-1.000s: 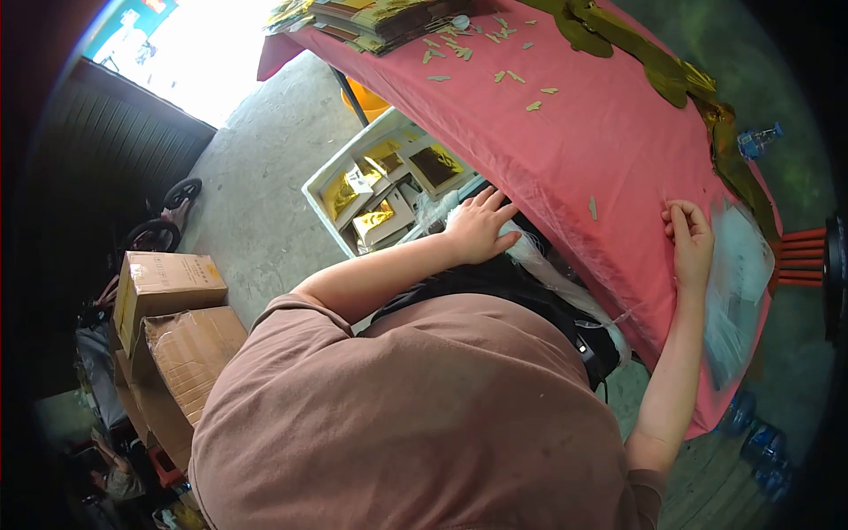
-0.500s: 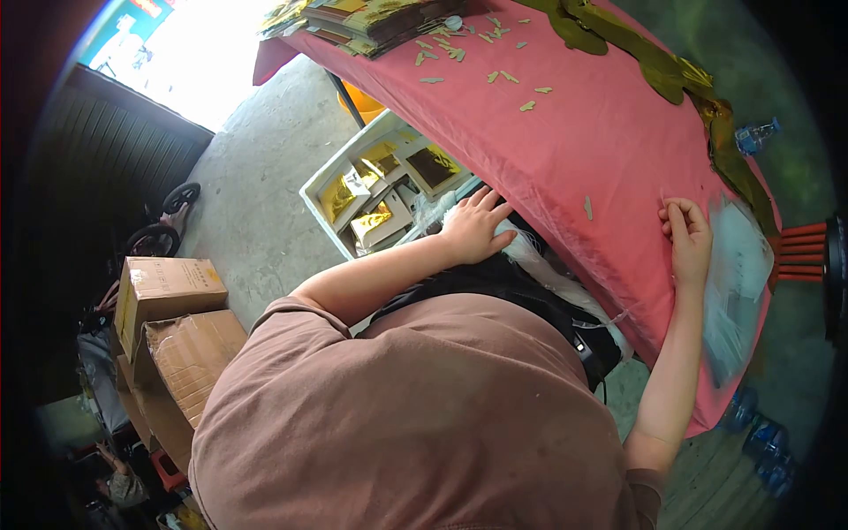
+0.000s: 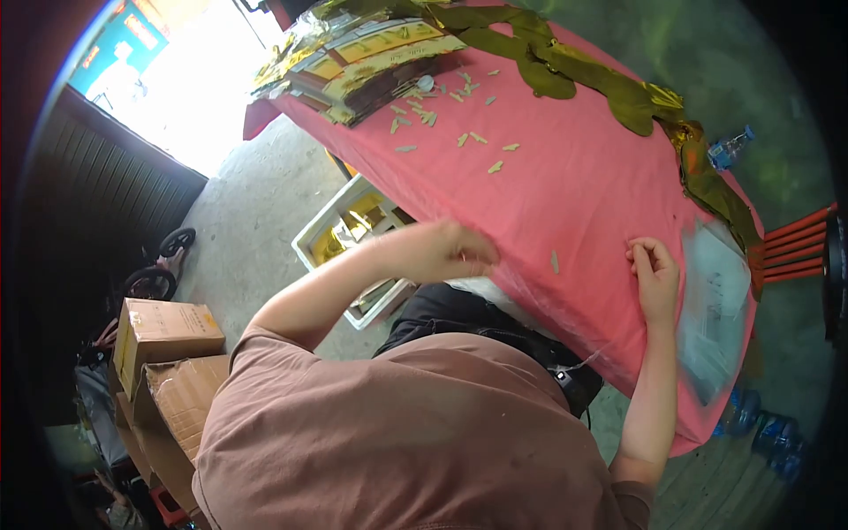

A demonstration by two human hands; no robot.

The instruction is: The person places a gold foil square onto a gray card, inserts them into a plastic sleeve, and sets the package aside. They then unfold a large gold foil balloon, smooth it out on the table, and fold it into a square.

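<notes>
- 2 hands: left hand (image 3: 452,251) blurred over the surface's (image 3: 583,177) near edge, grip can't tell; right hand (image 3: 643,252) pinched closed, can't tell if anything thin's inside.
- 1 lone small piece (image 3: 555,262) on the pink cloth, between hands, nearer the near edge.
- Over a dozen scattered pieces (image 3: 427,118) by 1 printed stack (image 3: 380,53); bare cloth separates them from the lone one.
- 1 clear plastic pile (image 3: 714,305) just beside right hand, limiting room there.
- 1 white crate (image 3: 311,231) below near edge.
</notes>
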